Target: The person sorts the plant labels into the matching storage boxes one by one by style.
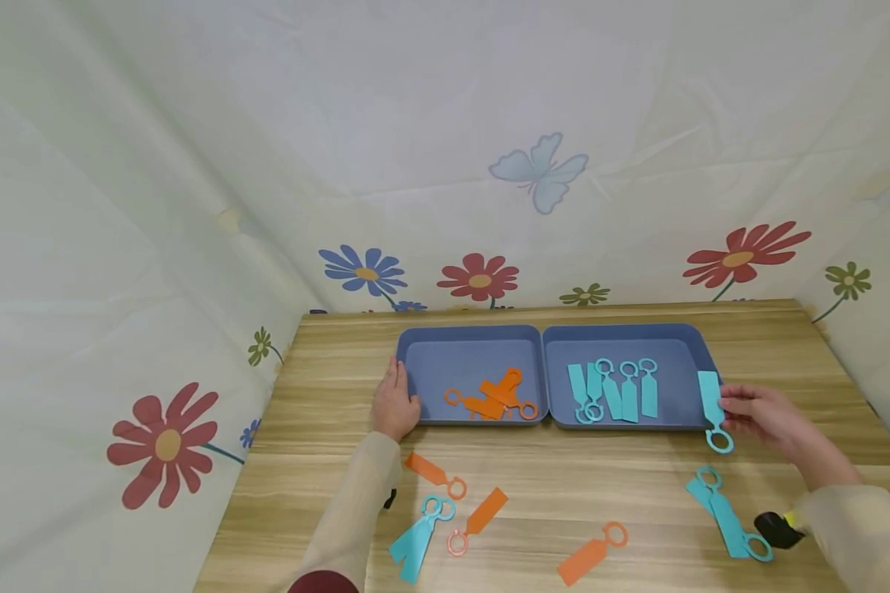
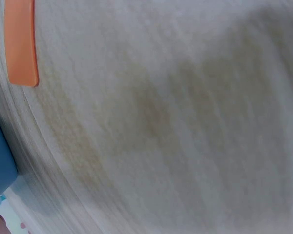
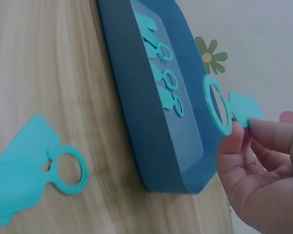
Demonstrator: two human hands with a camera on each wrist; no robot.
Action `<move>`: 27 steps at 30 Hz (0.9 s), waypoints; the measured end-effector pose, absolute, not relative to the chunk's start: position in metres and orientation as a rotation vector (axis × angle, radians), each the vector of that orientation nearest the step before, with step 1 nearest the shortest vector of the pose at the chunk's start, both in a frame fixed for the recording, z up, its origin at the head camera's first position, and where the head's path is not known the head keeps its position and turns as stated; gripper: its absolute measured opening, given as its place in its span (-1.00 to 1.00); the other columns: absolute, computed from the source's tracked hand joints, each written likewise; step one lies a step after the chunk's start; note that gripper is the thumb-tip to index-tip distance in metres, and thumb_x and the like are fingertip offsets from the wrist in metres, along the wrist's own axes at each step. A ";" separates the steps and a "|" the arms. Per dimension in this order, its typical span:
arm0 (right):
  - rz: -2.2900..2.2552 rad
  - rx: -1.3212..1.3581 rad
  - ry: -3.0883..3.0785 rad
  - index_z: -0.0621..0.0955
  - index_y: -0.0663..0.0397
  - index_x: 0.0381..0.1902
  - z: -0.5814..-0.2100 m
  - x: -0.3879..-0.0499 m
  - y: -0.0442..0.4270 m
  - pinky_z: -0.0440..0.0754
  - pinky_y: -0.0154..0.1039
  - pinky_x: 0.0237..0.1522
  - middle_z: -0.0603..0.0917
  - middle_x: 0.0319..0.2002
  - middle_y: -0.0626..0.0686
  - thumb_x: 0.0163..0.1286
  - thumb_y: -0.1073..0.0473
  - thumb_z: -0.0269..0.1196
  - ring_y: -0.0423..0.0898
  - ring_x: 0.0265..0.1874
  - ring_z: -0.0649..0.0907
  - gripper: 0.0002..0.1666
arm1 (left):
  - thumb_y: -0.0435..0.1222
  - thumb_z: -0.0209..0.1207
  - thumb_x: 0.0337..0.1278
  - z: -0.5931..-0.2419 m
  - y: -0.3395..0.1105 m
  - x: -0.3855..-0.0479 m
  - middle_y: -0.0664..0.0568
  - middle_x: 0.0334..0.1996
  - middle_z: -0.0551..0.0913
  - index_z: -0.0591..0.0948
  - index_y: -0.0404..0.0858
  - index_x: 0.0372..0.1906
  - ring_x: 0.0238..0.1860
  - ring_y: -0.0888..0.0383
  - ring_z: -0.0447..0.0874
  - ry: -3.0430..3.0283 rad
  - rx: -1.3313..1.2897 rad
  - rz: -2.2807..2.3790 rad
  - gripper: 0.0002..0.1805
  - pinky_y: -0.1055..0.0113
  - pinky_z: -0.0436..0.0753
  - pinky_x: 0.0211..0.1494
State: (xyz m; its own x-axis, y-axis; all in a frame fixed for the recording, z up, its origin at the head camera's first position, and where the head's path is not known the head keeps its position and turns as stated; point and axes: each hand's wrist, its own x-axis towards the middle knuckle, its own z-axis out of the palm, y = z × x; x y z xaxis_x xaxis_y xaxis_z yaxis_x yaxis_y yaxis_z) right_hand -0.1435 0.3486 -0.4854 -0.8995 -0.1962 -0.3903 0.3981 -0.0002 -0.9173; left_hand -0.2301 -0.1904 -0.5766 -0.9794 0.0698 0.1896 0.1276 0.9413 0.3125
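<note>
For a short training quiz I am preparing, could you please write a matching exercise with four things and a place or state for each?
Column 1
1. Left tray
2. Right hand
3. Right tray
4. Left hand

Column 2
A. Pinches one turquoise tag
B. Rests at a tray's left end
C. Contains orange tags
D. Contains several turquoise tags

Pairs: 1-C, 2-A, 3-D, 4-B

Turquoise ringed tags (image 1: 709, 397), orange ringed tags (image 1: 485, 512) and blue rectangular trays (image 1: 467, 361) are plain, the tan wood-grain tabletop (image 1: 541, 486) streaked, the whitish sheet (image 1: 378, 123) flower-printed.
</note>
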 end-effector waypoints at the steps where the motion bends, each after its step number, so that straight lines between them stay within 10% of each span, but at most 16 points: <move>1: -1.940 0.226 1.904 0.48 -0.07 -0.35 -0.485 -0.146 0.347 0.60 -0.39 -0.37 0.48 -0.45 -0.09 0.24 0.29 0.08 -0.20 -0.51 0.57 -0.89 | -0.28 -0.03 -0.10 -0.577 -0.190 -0.230 -0.24 0.33 0.07 0.12 -0.46 0.28 0.33 -0.06 0.08 -2.916 -0.152 -0.488 -0.26 0.17 0.18 0.33; 20: -1.657 0.439 2.493 0.22 0.43 0.18 -0.505 -0.182 0.316 0.54 -0.41 -0.41 0.40 -0.46 -0.39 0.31 0.21 -0.07 -0.29 -0.53 0.49 -0.46 | -0.28 -0.04 -0.09 -0.575 -0.189 -0.229 -0.21 0.35 0.01 0.11 -0.46 0.29 0.33 -0.06 0.07 -2.930 -0.140 -0.503 -0.26 0.15 0.17 0.33; 27: -1.556 0.385 2.561 0.28 0.49 0.13 -0.518 -0.189 0.308 0.53 -0.39 -0.44 0.46 -0.38 -0.16 0.27 0.31 -0.07 -0.28 -0.53 0.47 -0.51 | -0.28 -0.04 -0.09 -0.576 -0.190 -0.229 -0.23 0.34 0.02 0.11 -0.46 0.29 0.33 -0.08 0.07 -2.922 -0.145 -0.503 -0.26 0.14 0.17 0.33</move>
State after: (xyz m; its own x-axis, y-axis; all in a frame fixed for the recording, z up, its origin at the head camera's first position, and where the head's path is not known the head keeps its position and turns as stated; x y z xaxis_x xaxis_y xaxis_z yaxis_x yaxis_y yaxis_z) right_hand -0.1887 0.3080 -0.5180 -0.9604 0.1536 -0.2325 0.2771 0.4392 -0.8546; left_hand -0.2295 -0.1899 -0.5764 -0.9803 0.0664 0.1861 0.1248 0.9383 0.3224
